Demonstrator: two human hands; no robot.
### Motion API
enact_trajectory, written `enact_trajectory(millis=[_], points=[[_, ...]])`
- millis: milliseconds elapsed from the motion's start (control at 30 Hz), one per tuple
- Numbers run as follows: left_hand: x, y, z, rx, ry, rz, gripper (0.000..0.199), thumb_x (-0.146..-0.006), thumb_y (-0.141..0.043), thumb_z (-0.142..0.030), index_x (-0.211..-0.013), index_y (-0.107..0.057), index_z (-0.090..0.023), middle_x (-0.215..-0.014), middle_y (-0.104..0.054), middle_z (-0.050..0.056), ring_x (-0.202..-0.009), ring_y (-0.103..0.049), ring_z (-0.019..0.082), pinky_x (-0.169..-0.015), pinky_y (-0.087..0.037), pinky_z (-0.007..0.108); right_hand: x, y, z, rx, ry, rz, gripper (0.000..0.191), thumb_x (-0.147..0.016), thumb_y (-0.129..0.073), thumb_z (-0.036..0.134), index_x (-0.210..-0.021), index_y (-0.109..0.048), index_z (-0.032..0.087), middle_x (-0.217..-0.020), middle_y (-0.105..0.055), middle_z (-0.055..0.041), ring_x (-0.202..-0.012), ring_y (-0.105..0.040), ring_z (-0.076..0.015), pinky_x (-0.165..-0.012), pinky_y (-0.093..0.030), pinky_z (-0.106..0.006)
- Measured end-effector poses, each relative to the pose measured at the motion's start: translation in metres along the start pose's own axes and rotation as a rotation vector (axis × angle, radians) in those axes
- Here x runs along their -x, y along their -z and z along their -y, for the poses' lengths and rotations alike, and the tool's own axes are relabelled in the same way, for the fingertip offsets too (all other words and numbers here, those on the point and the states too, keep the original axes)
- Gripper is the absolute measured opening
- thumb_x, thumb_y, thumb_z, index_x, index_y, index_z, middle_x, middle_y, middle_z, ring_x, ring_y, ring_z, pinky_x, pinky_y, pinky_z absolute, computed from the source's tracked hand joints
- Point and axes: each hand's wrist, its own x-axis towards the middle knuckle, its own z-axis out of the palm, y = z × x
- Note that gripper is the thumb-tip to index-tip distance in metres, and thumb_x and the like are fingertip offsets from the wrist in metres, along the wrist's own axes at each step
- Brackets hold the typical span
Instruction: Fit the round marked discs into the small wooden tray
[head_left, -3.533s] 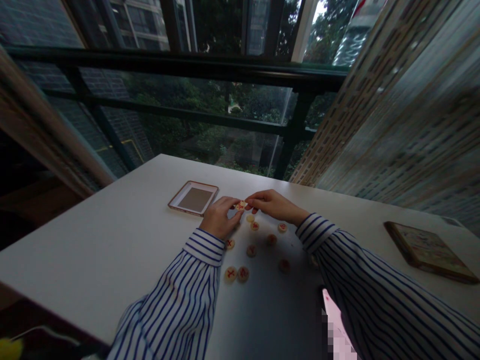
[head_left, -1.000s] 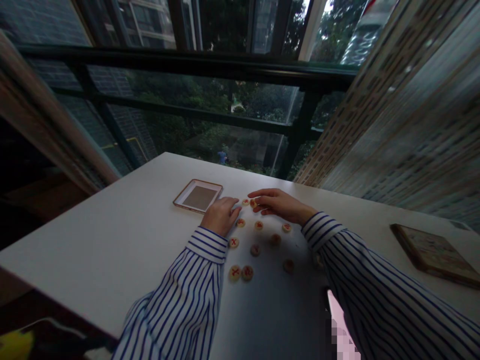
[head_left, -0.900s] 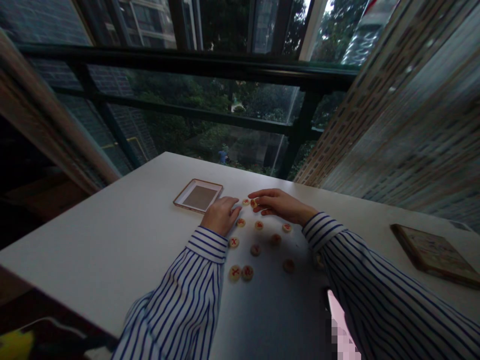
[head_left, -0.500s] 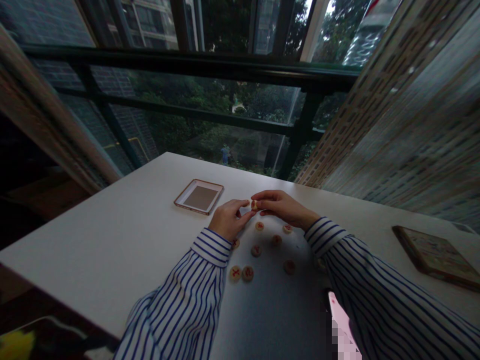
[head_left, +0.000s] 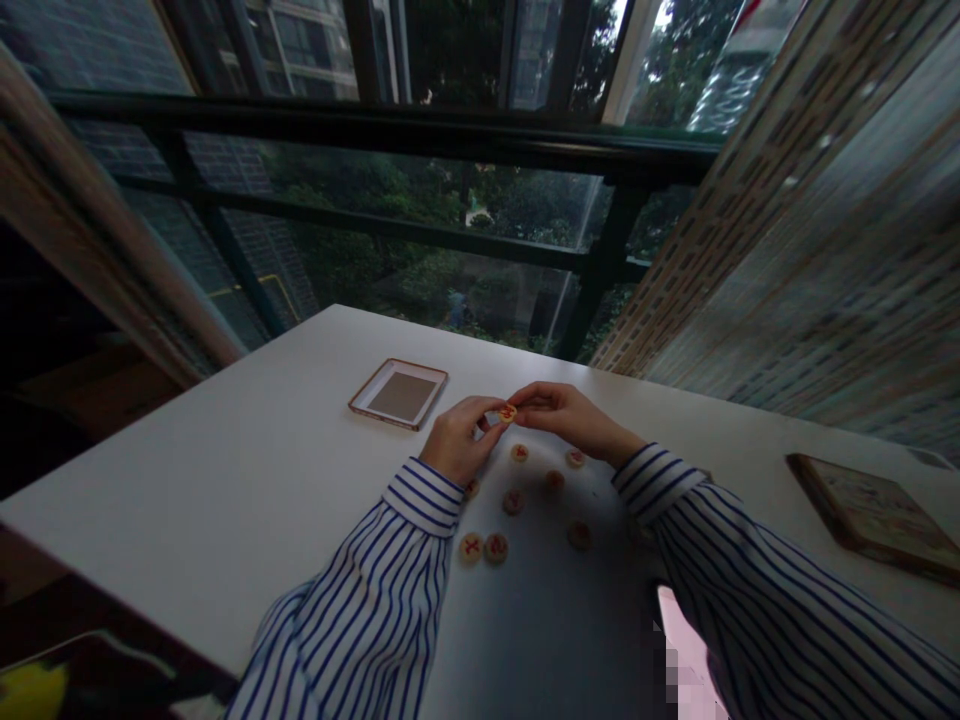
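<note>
Between my two hands, just above the white table [head_left: 247, 470], is a round xiangqi piece [head_left: 507, 412] with a red character on its face. My left hand [head_left: 461, 438] pinches its left edge with thumb and fingers. From the other side, the fingertips of my right hand [head_left: 559, 413] grip its right edge. Below my hands lie several more round pieces, among them one with a red character [head_left: 519, 453] and a side-by-side pair, whose left piece [head_left: 471, 548] touches the right piece [head_left: 496, 548]. My left wrist partly covers another piece [head_left: 472, 489].
A shallow square box lid or tray [head_left: 401, 395] lies behind my left hand. Off to the right is a flat patterned box [head_left: 874, 512]. A phone with a pink screen [head_left: 686, 640] is by my right forearm. A dark railing [head_left: 390, 125] and window stand beyond the table.
The held piece has turned so its red-marked face shows more fully. My right hand has shifted slightly to the right, while my left hand stays almost in place.
</note>
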Motion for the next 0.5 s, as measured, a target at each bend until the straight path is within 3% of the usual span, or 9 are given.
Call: enact_trajectory(millis=[167,500], points=[[0.0002,0.0014,-0.0005,0.024,-0.02,0.027,0.024,-0.075,-0.058,-0.017,-0.099,-0.059,-0.016,-0.089,-0.065,0.004,-0.064,-0.057,0.01,-0.057,-0.047,0.021,0.0025,-0.0003,0.0038,0.193,0.086,-0.004,0.027,-0.067,-0.067,0.029,-0.089,-0.061,0.015,-0.088,-0.065,-0.0042,-0.085,-0.06,-0.0149,-0.083,-0.046,-0.034],[0.0015,0.0005,0.0012,0.135,0.042,0.008,0.027,-0.076,-0.056,-0.018,-0.102,-0.058,-0.018,-0.095,-0.065,0.006,-0.077,-0.061,0.013,-0.066,-0.051,0.026,0.0064,-0.0066,0.0034,0.583,0.271,-0.118,0.022,-0.074,-0.058,0.026,-0.095,-0.061,0.019,-0.088,-0.064,-0.003,-0.078,-0.058,-0.0126,-0.068,-0.046,-0.026]])
